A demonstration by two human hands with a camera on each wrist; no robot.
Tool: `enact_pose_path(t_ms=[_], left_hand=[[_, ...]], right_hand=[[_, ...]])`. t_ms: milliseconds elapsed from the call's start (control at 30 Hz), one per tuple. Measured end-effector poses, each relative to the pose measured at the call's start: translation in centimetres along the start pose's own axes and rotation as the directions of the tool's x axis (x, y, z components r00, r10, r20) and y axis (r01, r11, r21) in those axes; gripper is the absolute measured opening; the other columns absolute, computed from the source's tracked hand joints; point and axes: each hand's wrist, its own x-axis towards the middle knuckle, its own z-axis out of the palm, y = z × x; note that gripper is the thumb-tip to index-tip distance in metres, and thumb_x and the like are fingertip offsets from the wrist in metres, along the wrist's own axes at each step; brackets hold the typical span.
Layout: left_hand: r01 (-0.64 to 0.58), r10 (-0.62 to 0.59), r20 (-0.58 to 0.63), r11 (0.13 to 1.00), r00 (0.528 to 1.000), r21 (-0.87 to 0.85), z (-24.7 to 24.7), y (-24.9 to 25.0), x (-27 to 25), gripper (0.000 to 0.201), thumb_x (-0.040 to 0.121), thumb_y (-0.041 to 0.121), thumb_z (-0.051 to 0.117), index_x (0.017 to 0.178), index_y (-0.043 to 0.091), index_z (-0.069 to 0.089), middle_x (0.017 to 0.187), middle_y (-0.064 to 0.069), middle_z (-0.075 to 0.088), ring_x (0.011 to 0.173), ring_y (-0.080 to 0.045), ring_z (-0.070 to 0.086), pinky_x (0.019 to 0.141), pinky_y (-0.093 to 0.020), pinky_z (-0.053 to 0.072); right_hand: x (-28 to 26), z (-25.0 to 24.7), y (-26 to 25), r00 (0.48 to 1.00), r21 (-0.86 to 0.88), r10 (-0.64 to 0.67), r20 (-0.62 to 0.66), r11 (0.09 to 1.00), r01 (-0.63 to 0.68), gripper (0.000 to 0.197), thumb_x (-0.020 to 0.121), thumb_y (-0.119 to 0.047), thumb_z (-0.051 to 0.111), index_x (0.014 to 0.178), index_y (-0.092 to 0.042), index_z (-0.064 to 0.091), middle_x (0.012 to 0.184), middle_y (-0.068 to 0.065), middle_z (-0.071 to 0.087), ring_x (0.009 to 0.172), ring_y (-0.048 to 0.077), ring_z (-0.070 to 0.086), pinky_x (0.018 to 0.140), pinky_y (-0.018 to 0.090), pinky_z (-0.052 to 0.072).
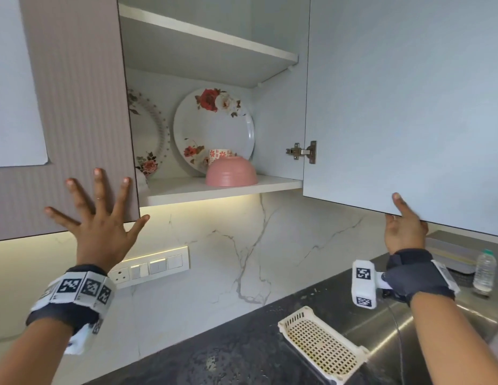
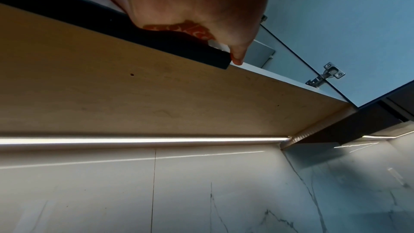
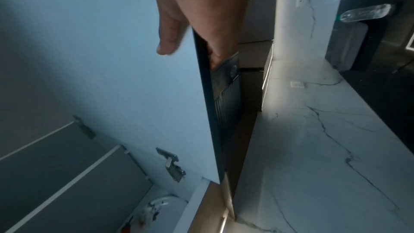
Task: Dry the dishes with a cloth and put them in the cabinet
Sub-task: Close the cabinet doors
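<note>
The wall cabinet stands open, with dishes on its lower shelf (image 1: 186, 190). A floral plate (image 1: 214, 129) leans on the back wall, and a second floral plate (image 1: 147, 134) is half hidden behind the left door (image 1: 75, 107). A pink bowl (image 1: 231, 172) lies upside down in front of a red-patterned cup (image 1: 220, 154). My left hand (image 1: 100, 212) presses flat, fingers spread, on the ribbed front of the left door. My right hand (image 1: 404, 218) pinches the bottom edge of the open right door (image 1: 409, 107), thumb on its inner face. In the right wrist view the right hand's (image 3: 197, 15) fingers reach behind the door.
A white perforated basket (image 1: 322, 345) sits on the dark counter (image 1: 214, 357) beside the steel sink (image 1: 409, 329). A water bottle (image 1: 484, 273) stands at the far right. A switch panel (image 1: 150, 266) is on the marble backsplash under the lit cabinet base.
</note>
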Motion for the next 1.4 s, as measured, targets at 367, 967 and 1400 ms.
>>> enact_pose_path(t_ms=[367,967,1400], left_hand=[[-0.048,0.052,0.152,0.998,0.987,-0.029,-1.4,-1.4,-0.2,0.075,0.082,0.069,0.010,0.148,0.034,0.001,0.153,0.001,-0.026,0.132,-0.029,-0.039,0.090,-0.065,-0.026],[0.010,0.014,0.151,0.988,0.988,-0.152,-1.8,-1.7,-0.6,0.099,0.063,0.090,0.013,0.142,0.038,-0.016,0.148,0.017,-0.032,0.132,-0.015,-0.041,0.093,-0.046,-0.039],[0.182,-0.177,-0.164,0.983,0.970,0.013,1.9,0.3,-0.3,0.092,0.072,0.082,0.027,0.147,0.033,0.005,0.157,0.002,0.001,0.143,-0.032,-0.010,0.102,-0.063,-0.016]], right_hand=[[-10.1,4.1,7.3,0.940,-0.379,-0.263,0.219,0.865,0.330,0.057,0.086,-0.044,0.061,0.132,-0.013,0.047,0.133,-0.010,0.045,0.121,0.006,0.046,0.104,0.013,0.028],[-11.6,15.2,19.5,0.535,-0.533,0.011,0.845,-0.085,0.842,0.131,0.057,-0.088,0.046,0.144,-0.019,-0.022,0.150,0.024,-0.025,0.137,0.047,-0.021,0.104,0.070,-0.001],[-10.1,16.4,23.2,0.508,-0.513,-0.114,0.854,-0.018,0.858,0.117,0.060,-0.094,0.019,0.148,-0.021,-0.006,0.154,0.025,-0.009,0.139,0.048,-0.011,0.102,0.071,-0.005]])
